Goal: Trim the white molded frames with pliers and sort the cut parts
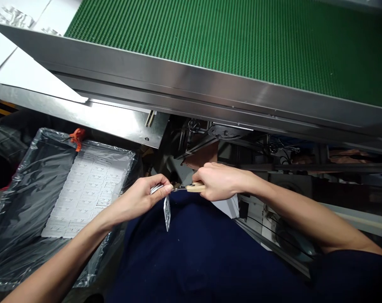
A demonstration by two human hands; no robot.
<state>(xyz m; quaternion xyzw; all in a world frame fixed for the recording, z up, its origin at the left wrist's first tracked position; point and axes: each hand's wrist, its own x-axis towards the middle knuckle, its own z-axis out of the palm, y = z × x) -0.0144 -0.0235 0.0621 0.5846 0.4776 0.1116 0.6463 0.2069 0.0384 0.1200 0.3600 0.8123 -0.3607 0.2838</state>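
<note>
My left hand (153,194) pinches a white plastic part between thumb and fingers; one thin, slotted white plastic piece (167,213) hangs down below the fingertips. My right hand (218,182) is wrapped round nippers (194,188) with cream-coloured handles. Their small metal jaws point left and meet the white part at my left fingertips. Whether the jaws are closed on it I cannot tell. Both hands are in front of my dark blue clothing, below the conveyor edge.
A green ribbed conveyor belt (210,38) with a metal side rail (178,69) runs across the top. At left, a plastic-lined bin (14,252) holds rows of white parts (86,189); an orange clamp (78,138) sits on its rim. White sheets and a metal table (124,124) lie behind. Machine framing stands at right.
</note>
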